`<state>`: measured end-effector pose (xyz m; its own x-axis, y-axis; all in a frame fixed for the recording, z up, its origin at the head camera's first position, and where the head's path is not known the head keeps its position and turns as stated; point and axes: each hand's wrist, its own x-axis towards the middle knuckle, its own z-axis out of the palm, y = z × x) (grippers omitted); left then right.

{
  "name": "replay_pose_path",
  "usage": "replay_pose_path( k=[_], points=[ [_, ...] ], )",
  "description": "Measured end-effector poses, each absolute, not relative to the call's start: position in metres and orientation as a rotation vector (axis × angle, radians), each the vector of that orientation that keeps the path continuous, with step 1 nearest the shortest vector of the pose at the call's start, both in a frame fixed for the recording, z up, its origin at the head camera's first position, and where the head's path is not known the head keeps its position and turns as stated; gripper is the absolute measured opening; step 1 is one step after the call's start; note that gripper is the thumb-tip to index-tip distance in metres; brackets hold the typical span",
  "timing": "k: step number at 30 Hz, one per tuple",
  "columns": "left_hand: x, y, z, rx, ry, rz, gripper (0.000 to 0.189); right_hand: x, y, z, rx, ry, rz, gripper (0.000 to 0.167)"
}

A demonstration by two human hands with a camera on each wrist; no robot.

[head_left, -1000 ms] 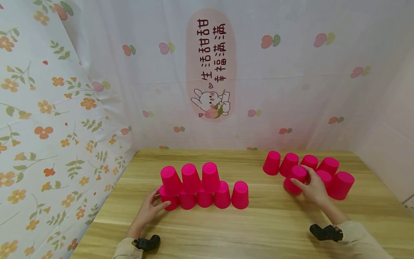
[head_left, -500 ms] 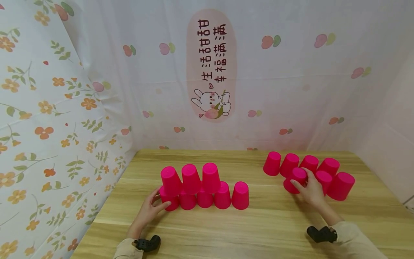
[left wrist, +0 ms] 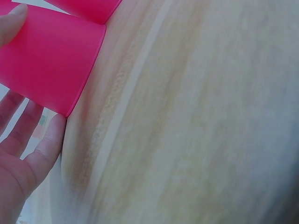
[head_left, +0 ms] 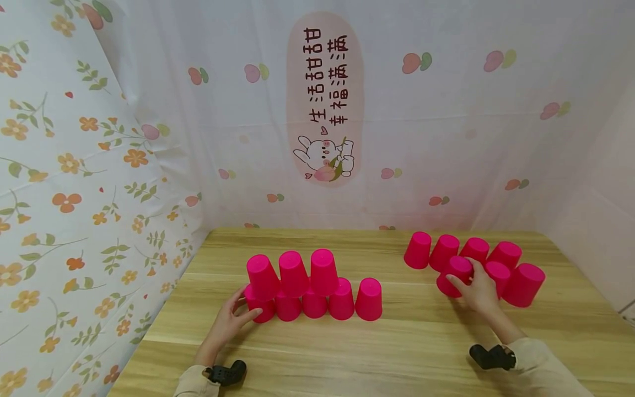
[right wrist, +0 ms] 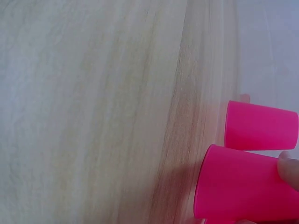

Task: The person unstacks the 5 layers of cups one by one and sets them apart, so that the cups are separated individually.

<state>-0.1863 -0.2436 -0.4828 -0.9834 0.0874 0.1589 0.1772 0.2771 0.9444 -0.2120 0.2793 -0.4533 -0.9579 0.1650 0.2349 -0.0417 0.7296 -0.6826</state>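
Note:
My left hand [head_left: 232, 320] is around the leftmost bottom cup [head_left: 260, 307] of a row of upside-down pink cups, thumb on the near side. In the left wrist view that cup [left wrist: 51, 58] sits between the thumb and the other fingers. Three more cups, among them a middle one [head_left: 293, 274], rest upside down on the row's left part. At the right, my right hand [head_left: 480, 289] grips an upside-down pink cup [head_left: 455, 275] between thumb and fingers. The right wrist view shows this cup [right wrist: 243, 186] near the table; whether it touches is unclear.
Behind and beside the right hand stand several more upside-down pink cups, including a far-left one [head_left: 418, 251] and a near-right one [head_left: 523, 285]. The row's rightmost cup [head_left: 369, 299] has none on top. A patterned curtain [head_left: 426, 127] hangs behind the wooden table [head_left: 337, 355].
My right wrist has shifted slightly left while the hand stays on its cup. The left hand and the stacked cups look unmoved.

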Motion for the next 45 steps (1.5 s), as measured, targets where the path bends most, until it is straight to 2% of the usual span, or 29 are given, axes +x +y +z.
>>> replay_pose_path(
  k=[23, 35, 39, 45],
  points=[
    [-0.187, -0.245, -0.485, -0.269, -2.446, -1.838, 0.059, -0.214, 0.282, -0.442, -0.119, -2.690, 1.008, 0.074],
    [-0.183, -0.244, -0.482, -0.331, -2.429, -1.749, 0.056, -0.218, 0.277, -0.374, 0.101, -2.644, 1.022, 0.075],
    [-0.183, -0.245, -0.484, -0.425, -2.392, -1.705, 0.055, -0.221, 0.261, -0.351, 0.229, -2.584, 1.073, 0.073],
    [-0.185, -0.246, -0.486, -0.416, -2.404, -1.712, 0.055, -0.226, 0.224, -0.329, 0.453, -2.502, 1.147, 0.069]
  ],
)
